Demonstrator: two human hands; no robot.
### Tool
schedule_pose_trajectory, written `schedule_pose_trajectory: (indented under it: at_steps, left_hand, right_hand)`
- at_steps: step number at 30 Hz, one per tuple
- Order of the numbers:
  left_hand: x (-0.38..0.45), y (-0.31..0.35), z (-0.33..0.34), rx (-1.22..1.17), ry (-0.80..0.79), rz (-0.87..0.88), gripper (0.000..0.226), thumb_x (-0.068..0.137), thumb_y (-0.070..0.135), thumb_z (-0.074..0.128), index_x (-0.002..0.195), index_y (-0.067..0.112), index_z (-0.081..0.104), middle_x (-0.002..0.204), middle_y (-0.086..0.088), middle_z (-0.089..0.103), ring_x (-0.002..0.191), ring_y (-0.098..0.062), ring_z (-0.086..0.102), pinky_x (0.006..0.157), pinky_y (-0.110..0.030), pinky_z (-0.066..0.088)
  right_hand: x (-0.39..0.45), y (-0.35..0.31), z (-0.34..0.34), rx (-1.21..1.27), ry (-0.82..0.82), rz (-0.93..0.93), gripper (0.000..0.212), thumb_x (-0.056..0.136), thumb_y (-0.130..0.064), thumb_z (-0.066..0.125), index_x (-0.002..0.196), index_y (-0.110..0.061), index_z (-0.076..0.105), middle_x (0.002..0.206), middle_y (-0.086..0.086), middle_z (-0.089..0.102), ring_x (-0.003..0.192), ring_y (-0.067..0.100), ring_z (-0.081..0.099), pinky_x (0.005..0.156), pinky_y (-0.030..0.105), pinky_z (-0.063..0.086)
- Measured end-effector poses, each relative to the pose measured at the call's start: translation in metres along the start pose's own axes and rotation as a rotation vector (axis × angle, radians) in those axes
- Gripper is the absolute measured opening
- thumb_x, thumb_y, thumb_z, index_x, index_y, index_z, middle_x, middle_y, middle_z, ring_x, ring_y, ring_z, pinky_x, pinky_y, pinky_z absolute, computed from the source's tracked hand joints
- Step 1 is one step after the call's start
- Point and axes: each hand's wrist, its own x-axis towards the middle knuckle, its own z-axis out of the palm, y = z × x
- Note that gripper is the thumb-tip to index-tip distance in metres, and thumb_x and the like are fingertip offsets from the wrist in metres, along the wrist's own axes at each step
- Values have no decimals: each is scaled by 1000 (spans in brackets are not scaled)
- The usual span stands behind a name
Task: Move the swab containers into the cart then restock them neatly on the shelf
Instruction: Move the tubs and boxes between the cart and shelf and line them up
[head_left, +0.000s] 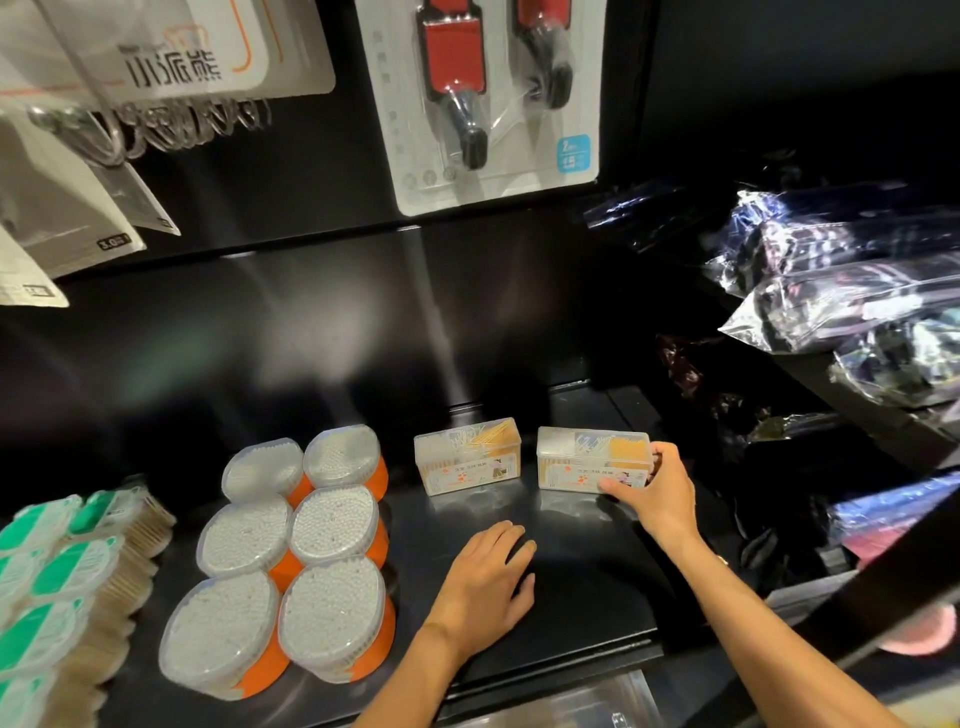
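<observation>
Two clear rectangular swab boxes stand side by side at the back of the black shelf (571, 587). The left box (467, 456) stands alone. My right hand (657, 493) grips the right end of the right box (589, 457), thumb on its front, fingers around its side. My left hand (485, 587) lies flat on the bare shelf in front of the boxes, palm down, fingers apart, holding nothing. Several round orange-and-clear swab tubs (332, 525) sit in two rows to the left.
Green-lidded swab packs (62, 577) crowd the shelf's left end. Carded goods hang above on the back wall (493, 104). Shiny plastic-wrapped packs (852, 291) fill the shelves at right. The shelf's front edge runs just below my left wrist.
</observation>
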Motion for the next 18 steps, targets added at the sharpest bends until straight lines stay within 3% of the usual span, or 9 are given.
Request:
schedule_pose_trajectory:
  at_steps: [7, 12, 18]
  left_hand:
    - [0, 0, 0, -26, -7, -27, 33, 74, 37, 73, 106, 26, 71, 113, 6, 67, 111, -9, 62, 96, -21, 45]
    - [0, -1, 1, -26, -17, -32, 32, 80, 36, 66, 110, 25, 69, 117, 5, 65, 115, -10, 59, 99, -22, 43]
    - [0, -1, 0, -33, -50, -40, 32, 81, 38, 62, 110, 26, 69, 118, 5, 65, 115, -10, 59, 98, -22, 45]
  right_hand:
    - [21, -2, 10, -17, -41, -57, 56, 66, -5, 85, 112, -15, 55, 99, -4, 64, 88, 8, 61, 70, 8, 42]
    - [35, -7, 16, -45, -85, -136, 51, 68, -5, 84, 110, -18, 58, 94, -11, 63, 83, -5, 59, 66, -1, 43]
    - [46, -6, 20, -60, -120, -174, 53, 69, -5, 83, 111, -23, 58, 91, -22, 60, 82, -12, 57, 69, -2, 42]
